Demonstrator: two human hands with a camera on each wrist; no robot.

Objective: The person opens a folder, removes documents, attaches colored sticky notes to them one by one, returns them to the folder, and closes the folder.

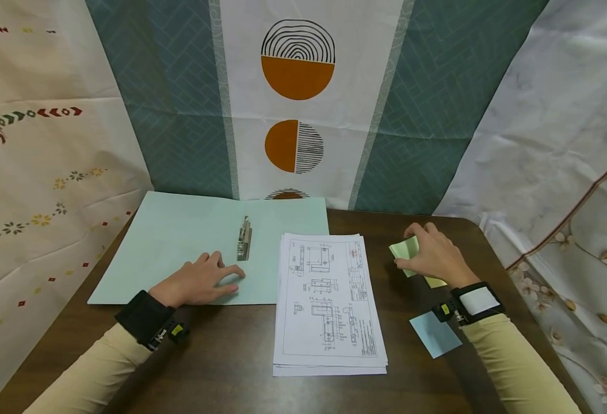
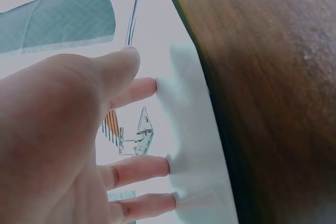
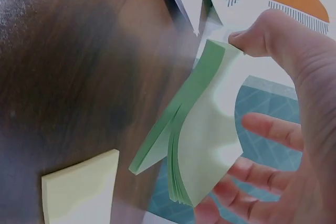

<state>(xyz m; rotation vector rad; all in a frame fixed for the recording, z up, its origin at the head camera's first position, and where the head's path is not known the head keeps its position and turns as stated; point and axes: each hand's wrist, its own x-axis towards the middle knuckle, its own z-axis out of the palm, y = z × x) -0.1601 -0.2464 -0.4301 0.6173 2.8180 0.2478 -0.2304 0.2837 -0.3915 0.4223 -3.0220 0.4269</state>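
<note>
A pad of green sticky notes [image 3: 210,124] bends in my right hand [image 1: 435,256], gripped between thumb and fingers. Its sheets fan apart at one end in the right wrist view. Beneath that hand, a yellow sticky note pad [image 1: 434,282] lies on the table, partly hidden in the head view. My left hand [image 1: 202,280] rests with spread fingers on an opened pale green folder [image 1: 179,241], near its front edge. The folder's metal clip [image 1: 244,238] stands just beyond those fingertips.
A stack of printed technical drawings [image 1: 329,299] lies mid-table, overlapping the folder's right side. Blue sticky notes [image 1: 435,334] lie near my right wrist. Patterned cloths [image 1: 303,109] hang behind and beside the brown wooden table [image 1: 220,356].
</note>
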